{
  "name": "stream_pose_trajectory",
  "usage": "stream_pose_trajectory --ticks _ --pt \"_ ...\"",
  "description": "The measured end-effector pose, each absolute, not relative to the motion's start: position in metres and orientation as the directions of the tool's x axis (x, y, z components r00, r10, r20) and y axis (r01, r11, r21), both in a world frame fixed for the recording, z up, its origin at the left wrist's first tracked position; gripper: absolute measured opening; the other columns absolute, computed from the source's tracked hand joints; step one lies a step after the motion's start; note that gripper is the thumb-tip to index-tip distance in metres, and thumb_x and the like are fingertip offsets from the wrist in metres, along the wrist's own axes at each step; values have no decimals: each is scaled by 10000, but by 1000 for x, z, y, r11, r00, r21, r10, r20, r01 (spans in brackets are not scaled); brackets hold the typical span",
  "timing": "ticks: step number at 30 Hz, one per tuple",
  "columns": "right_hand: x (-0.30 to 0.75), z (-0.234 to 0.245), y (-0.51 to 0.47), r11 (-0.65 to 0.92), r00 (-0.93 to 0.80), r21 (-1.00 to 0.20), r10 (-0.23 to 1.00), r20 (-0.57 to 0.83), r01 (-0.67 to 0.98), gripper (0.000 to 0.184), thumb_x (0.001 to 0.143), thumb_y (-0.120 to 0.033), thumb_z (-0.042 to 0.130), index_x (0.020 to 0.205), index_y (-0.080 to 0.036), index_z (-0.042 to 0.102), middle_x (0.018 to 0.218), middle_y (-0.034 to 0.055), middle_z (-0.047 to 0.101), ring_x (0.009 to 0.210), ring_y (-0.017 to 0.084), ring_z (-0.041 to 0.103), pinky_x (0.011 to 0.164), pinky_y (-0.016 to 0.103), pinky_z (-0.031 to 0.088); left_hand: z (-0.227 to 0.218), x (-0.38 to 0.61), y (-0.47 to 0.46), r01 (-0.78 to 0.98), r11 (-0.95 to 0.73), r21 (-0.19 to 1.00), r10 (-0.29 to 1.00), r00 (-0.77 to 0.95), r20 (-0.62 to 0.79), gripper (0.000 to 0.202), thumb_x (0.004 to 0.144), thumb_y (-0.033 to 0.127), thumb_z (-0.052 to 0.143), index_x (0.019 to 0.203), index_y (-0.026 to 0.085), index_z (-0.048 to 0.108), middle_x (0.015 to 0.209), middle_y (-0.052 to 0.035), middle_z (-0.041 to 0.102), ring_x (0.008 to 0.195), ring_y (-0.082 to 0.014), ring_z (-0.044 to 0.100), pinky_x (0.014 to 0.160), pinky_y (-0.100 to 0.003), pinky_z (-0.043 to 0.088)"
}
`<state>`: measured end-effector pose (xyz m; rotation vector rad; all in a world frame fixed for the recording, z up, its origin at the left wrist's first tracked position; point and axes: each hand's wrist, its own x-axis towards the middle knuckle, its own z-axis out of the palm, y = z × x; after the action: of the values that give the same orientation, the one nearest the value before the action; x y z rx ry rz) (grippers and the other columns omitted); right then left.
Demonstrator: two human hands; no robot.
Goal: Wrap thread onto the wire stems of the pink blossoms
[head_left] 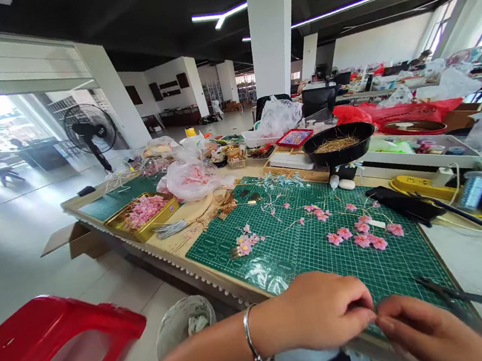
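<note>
- Right at the fingertips it's hard to make out much: left hand (324, 308) and right hand (424, 328) meet low in the view, and whatever might be pinched there is hidden, so can't tell if they're gripping something.
- Left fingers are curled in, thumb and index nearly together. Right thumb and fingertips are bunched up against them, a bit blurry, and that hand runs off the bottom edge.
- Both hands hang over the near edge of the green mat (298, 279), blocking part of it.
- Pliers (449, 293) lie just beside the right hand, handles smeared out.
- Pink flowers (377, 242) sit on the mat beyond the hands, some on thin stems, with a white tag (377, 224) among them. A comb (235, 253) with blossoms is farther left.
- Phone (404, 204) at the mat's far right corner, yellow power strip (419, 184) behind it.
- Past the mat: black bowl (363, 143) of gold sticks, plastic bags (279, 117) covering stuff, gold tray (168, 214) of pink blooms on the left.
- Red stool (23, 345) is cut off at the left edge; bin (166, 326) is partly behind the left forearm.
</note>
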<state>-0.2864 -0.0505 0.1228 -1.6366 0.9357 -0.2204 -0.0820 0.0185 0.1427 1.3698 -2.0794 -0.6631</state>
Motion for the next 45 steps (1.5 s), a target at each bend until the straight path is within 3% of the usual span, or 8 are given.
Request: stream_pose_trajectory --ticks 7,14,20,23,26,36,41,45 --pt "-280 148 -41 -201 571 -877 -815 -98 -437 423 721 -636 631 660 -219 671 651 53 581 624 172 517 557 233 417 139 -98 17 -302 69 951 -978 -207 5 119 873 295 510 858 184 553 736 29 651 614 -85 583 552 -183 374" --pt "-289 138 -28 -176 407 -902 -913 0 -394 526 718 -725 597 718 -204 667 588 39 550 557 145 470 516 238 380 123 -103 20 -61 35 998 -991 -132 27 116 858 261 514 825 156 552 748 8 585 565 -67 548 537 -178 430" --pt "-311 132 -23 -99 411 -960 -911 -18 -261 548 823 -636 580 1180 -221 619 558 -14 480 518 118 415 497 231 328 132 -86 20 77 85 993 -986 -139 95 197 852 344 589 817 152 613 1233 -54 485 587 -24 487 449 -165 441" --pt "-308 127 -20 -65 520 -961 -849 -87 -268 568 876 -609 524 1325 -261 523 595 -16 487 549 123 444 532 237 360 136 -92 20 -45 183 982 -957 -239 167 96 851 246 604 804 169 636 1212 -25 563 797 -74 577 644 -179 481" --pt "-301 127 -17 -89 584 -957 -806 -94 -276 554 897 -578 505 1369 -292 466 658 -3 535 604 139 498 566 245 397 135 -102 18 -134 270 954 -929 -298 221 64 820 147 621 762 160 641 957 -15 661 972 -117 578 876 -221 430" --pt "-291 137 -17 -156 425 -951 -905 29 -268 453 932 -537 436 1255 -226 495 681 -13 547 632 131 493 620 235 409 138 -103 9 -43 95 995 -972 -221 84 145 822 274 601 839 138 647 787 -21 620 654 -86 532 598 -192 401" --pt "-288 146 -18 -320 438 -806 -895 84 -499 244 899 -413 478 911 -209 611 726 3 579 681 144 517 615 234 413 141 -100 9 -53 70 996 -976 -210 57 149 830 280 595 840 138 638 746 -11 592 626 -85 507 563 -196 376" --pt "-289 160 -18 -421 389 -703 -895 220 -573 264 881 -408 485 757 -216 618 667 -4 584 602 131 513 538 213 407 145 -97 12 -198 206 958 -975 -130 182 106 845 231 575 809 149 632 764 -5 602 701 -93 519 634 -210 384"
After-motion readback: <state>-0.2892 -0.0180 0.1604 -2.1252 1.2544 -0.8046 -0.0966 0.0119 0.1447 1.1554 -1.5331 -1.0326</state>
